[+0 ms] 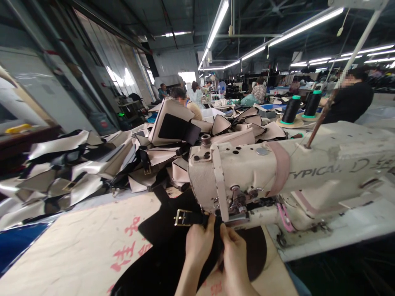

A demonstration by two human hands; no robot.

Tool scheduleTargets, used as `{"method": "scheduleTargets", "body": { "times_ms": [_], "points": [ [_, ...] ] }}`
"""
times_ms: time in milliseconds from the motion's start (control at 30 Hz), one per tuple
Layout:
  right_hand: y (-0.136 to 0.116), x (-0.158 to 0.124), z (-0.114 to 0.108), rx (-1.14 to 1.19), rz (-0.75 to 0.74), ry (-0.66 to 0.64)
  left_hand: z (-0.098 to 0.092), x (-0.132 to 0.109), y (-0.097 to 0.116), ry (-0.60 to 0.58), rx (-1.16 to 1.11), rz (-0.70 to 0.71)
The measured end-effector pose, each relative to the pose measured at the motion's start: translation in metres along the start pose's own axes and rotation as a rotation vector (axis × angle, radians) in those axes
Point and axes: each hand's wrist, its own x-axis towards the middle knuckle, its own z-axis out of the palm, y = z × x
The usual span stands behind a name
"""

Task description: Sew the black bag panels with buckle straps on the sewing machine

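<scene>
A heap of cut pieces (77,164) is piled at the far left of the card-covered counter (77,250), near enough that a slide onto the work could be feared. A black panel (160,263) is laid flat on the counter, and its strap (193,218), fitted with a brass buckle (182,218), is led under the presser foot (236,205). The strap is pinched by the fingers of the left hand (199,242) just beside the buckle. Those of the right hand (234,253) are pressed together on the panel directly below the foot. Both sets of fingertips are kept very near the needle — a puncture could be caused by one slip. The needle of the sewing machine (293,172) could be snapped if the buckle were drawn beneath it.
</scene>
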Motion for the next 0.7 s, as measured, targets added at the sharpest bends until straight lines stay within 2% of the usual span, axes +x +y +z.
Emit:
{"method": "scheduleTargets", "body": {
  "times_ms": [100, 167, 233, 300, 333, 367, 400, 467, 500, 533, 567, 633, 700],
  "points": [
    [0.002, 0.002, 0.002, -0.076, -0.022, 0.005, -0.001, 0.003, -0.001, 0.003, 0.031, 0.02],
    [-0.001, 0.002, 0.003, -0.195, -0.037, -0.037, -0.002, 0.006, -0.001, 0.002, 0.047, 0.035],
    [-0.014, 0.002, -0.001, -0.302, -0.028, -0.119, -0.003, 0.008, -0.002, -0.001, 0.056, 0.06],
    [-0.04, 0.001, -0.016, -0.431, -0.06, -0.231, -0.003, 0.009, -0.002, -0.003, 0.059, 0.088],
    [-0.059, 0.001, -0.03, -0.517, -0.129, -0.259, -0.004, 0.01, -0.002, 0.0, 0.059, 0.101],
    [-0.081, 0.002, -0.049, -0.685, -0.284, -0.28, -0.004, 0.01, -0.003, 0.003, 0.059, 0.11],
    [-0.107, 0.004, -0.072, -0.874, -0.522, -0.221, -0.003, 0.011, -0.003, 0.005, 0.058, 0.117],
    [-0.161, 0.009, -0.125, -1.123, -1.079, 0.066, -0.003, 0.011, -0.004, 0.004, 0.056, 0.128],
    [-0.187, 0.013, -0.152, -1.238, -1.286, 0.238, -0.003, 0.011, -0.005, 0.001, 0.055, 0.132],
    [-0.209, 0.018, -0.178, -1.363, -1.399, 0.405, -0.002, 0.011, -0.006, -0.003, 0.055, 0.134],
    [-0.226, 0.022, -0.202, -1.482, -1.445, 0.502, -0.002, 0.011, -0.006, -0.006, 0.057, 0.134],
    [-0.243, 0.029, -0.238, -1.641, -1.526, 0.466, -0.003, 0.011, -0.006, -0.009, 0.066, 0.13],
    [-0.235, 0.032, -0.26, -1.697, -1.522, 0.416, -0.003, 0.01, -0.005, -0.011, 0.078, 0.122]
  ]
}}
